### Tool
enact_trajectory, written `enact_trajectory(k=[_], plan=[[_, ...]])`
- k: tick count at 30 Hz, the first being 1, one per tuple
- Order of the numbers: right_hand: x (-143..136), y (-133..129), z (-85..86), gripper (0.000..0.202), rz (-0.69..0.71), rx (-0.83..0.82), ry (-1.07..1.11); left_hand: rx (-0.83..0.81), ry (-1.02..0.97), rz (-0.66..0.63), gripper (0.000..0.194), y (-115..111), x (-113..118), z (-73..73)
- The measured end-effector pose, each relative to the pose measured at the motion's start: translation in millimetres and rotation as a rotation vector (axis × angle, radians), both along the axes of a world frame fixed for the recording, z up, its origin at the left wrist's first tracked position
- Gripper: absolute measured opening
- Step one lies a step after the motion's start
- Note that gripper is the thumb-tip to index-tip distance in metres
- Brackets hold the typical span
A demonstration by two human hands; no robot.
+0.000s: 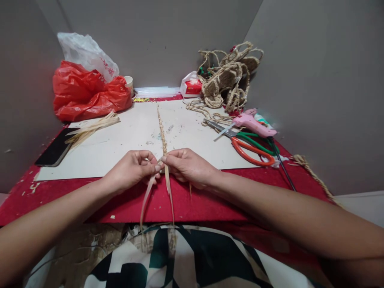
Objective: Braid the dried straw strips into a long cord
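A narrow straw braid point(162, 132) runs from the far part of a pale board point(132, 132) toward me. Its near end is pinched between my left hand point(139, 166) and my right hand point(187, 166), whose fingertips almost meet. From the left fingers a loose straw strand point(145, 202) hangs over the table edge. Another strand point(168, 190) drops between the hands, and a short end shows below the right hand. Both hands are closed on the braid and its strands. How the strands cross under the fingertips is hidden.
Loose straw strips point(93, 128) and a black phone point(58, 148) lie left, near red and white plastic bags point(87, 92). Orange- and green-handled scissors point(252, 150) and a pink glue gun point(255, 124) are right. Behind stand a tissue pack point(192, 86) and coiled straw rope point(228, 80).
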State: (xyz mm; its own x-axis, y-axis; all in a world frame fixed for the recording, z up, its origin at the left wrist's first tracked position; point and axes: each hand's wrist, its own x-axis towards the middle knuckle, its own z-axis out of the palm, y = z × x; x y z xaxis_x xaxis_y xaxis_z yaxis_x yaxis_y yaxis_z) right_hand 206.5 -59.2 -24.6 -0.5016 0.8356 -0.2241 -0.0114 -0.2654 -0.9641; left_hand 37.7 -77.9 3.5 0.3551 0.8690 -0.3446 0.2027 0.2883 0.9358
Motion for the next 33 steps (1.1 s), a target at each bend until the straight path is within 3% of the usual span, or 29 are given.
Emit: enact_trajectory(k=[6, 14, 20, 23, 26, 30, 33], plan=[[4.0, 1.6, 3.6, 0.025, 0.107, -0.07, 0.107, 0.295, 0.169, 0.034, 0.017, 3.2, -9.5, 8.3], [5.2, 6.0, -1.7, 0.027, 0.163, -0.057, 0.162, -0.026, -0.114, -0.042, 0.019, 10.9, -12.7, -6.2], [5.7, 7.4, -2.9, 0.03, 0.2, -0.059, 0.131, -0.028, -0.1, -0.069, 0.026, 14.8, -15.7, -8.2], [5.1, 6.9, -1.5, 0.032, 0.19, -0.039, 0.098, 0.076, 0.01, -0.079, 0.024, 14.1, -14.1, -9.5], [5.0, 6.5, 0.9, 0.036, 0.184, 0.035, 0.042, 0.285, 0.147, -0.123, 0.018, 10.8, -11.0, -10.1], [5.8, 8.1, 1.8, 0.037, 0.206, 0.252, -0.091, 0.596, 0.449, -0.214, 0.023, 4.7, -8.5, -5.8], [6.2, 10.7, -0.4, 0.038, 0.231, 0.435, -0.185, 0.64, 0.546, -0.228, 0.026, 2.1, -8.6, -2.4]])
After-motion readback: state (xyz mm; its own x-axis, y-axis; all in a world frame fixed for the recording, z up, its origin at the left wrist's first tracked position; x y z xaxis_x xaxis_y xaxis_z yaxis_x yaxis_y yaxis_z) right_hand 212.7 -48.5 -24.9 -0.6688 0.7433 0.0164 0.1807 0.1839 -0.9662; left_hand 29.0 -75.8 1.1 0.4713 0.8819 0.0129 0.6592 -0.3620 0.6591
